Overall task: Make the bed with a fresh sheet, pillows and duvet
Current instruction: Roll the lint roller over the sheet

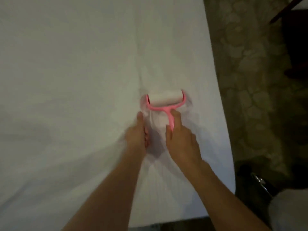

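Observation:
A white sheet (pixel 75 72) covers the bed and fills most of the view. On it, right of centre, lies a pink lint roller (pixel 166 101) with a white roll. My right hand (pixel 180 139) grips the roller's pink handle, forefinger stretched along it. Just left of the roller, my left hand (pixel 137 135) rests edge-on against the sheet, fingers mostly straight with the tips slightly curled. The cloth wrinkles between and below the two hands.
The bed's right edge (pixel 216 97) runs top to bottom, with patterned carpet (pixel 246 72) beyond it. Dark furniture (pixel 295 39) stands at the upper right. A dark object with a metal part (pixel 256 180) lies on the floor at lower right.

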Action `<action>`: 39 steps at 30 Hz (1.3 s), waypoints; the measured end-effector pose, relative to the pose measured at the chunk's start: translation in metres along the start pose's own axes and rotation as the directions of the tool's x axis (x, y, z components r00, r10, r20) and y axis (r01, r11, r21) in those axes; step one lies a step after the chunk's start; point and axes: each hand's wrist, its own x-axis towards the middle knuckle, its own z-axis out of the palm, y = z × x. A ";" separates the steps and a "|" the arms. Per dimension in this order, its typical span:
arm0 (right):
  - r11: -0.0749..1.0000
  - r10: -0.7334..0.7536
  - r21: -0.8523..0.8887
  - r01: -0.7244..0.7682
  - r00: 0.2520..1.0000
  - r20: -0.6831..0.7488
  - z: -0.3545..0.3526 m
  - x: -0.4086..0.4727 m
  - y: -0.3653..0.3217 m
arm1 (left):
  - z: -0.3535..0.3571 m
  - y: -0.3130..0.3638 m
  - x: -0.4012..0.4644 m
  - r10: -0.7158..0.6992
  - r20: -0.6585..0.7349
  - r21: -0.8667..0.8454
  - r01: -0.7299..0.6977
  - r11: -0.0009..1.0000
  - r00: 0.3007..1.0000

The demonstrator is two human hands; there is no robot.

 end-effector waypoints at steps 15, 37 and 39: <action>0.966 -0.197 -0.192 0.175 0.975 -0.102 -0.061 0.313 -0.128 | 0.011 -0.010 0.036 -0.129 0.030 -0.128 0.132 0.983 0.991; 0.998 0.064 -0.010 -0.063 0.997 0.048 0.004 -0.144 0.112 | -0.015 -0.058 -0.062 0.113 0.160 -0.078 -0.102 0.992 0.981; 0.998 0.058 -0.031 -0.055 0.995 0.081 0.015 -0.198 0.137 | -0.019 -0.086 -0.086 0.058 0.194 -0.036 -0.052 0.998 0.979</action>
